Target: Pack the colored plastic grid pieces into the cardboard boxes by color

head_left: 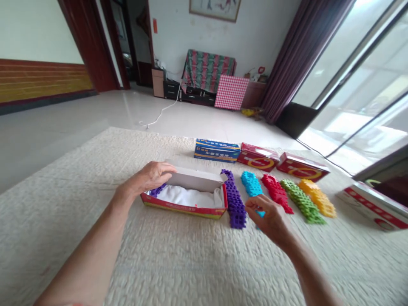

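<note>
Finding blurred lettering across the twelve-o'clock open box (185, 208), I can't tell whether left hand (154, 174) or right hand (268, 211) grips anything.

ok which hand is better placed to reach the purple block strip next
Probably the right hand: it hovers close beside the purple block strip, while the left hand is at the left end of the open red cardboard box, away from that strip.
</note>
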Demonstrator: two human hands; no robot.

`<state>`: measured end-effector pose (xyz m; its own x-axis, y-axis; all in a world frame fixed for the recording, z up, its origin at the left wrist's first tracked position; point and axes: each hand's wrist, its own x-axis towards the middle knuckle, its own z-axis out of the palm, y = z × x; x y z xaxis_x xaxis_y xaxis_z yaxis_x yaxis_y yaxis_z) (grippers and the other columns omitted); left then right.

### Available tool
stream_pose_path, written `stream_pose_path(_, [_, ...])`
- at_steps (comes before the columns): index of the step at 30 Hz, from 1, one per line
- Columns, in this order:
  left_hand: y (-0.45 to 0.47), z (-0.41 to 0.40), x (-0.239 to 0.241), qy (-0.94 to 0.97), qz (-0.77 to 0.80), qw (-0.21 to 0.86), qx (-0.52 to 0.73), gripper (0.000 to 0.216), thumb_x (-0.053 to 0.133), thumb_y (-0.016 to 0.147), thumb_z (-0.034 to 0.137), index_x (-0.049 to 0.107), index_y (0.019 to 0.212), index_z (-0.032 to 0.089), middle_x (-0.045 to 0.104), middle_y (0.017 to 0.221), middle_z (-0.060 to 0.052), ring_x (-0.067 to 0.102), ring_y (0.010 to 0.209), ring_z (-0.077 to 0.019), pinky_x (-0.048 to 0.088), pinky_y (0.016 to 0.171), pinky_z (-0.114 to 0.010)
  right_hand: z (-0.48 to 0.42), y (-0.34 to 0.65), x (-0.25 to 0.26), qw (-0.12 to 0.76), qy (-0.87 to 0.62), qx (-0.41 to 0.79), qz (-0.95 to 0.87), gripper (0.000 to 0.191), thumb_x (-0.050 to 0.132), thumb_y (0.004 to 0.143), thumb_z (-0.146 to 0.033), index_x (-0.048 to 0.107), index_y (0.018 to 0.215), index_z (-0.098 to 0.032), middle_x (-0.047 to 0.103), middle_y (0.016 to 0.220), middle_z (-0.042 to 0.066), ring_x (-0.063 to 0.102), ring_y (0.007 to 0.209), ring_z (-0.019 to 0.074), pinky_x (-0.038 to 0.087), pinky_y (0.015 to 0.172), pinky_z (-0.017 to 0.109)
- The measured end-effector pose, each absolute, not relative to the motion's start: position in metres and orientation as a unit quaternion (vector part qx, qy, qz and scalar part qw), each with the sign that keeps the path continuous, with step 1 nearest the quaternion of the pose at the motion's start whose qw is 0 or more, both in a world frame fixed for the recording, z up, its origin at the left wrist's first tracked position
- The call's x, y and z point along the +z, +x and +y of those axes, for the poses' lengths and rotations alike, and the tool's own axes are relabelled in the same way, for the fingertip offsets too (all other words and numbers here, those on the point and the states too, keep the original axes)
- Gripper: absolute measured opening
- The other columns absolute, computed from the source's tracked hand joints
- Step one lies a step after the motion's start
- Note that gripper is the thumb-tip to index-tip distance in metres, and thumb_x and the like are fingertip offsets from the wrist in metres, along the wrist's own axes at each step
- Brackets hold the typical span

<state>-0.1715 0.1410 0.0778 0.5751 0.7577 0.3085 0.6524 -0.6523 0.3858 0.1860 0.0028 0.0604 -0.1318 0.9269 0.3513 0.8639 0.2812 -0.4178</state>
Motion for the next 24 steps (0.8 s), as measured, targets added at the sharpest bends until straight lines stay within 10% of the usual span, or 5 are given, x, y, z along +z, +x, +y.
stream_pose_path(24, [-0.173, 0.148, 0.069, 0.886, 0.383, 0.085, 0.249, 0.030, 0.046, 0.083, 0.021, 0.072, 0.099, 0.019, 0.072, 0.104, -0.004, 0.066, 0.099, -0.0204, 0.049, 0.091, -0.032, -0.010, 0.182, 0.026, 0.172, -0.614, 0.003, -0.770, 0.021, 0.057, 0.082, -0.022, 0.060, 0.103, -0.021, 0.058, 0.103, 0.007, 0.056, 0.092, 0.0228, 0.044, 0.083, 0.039])
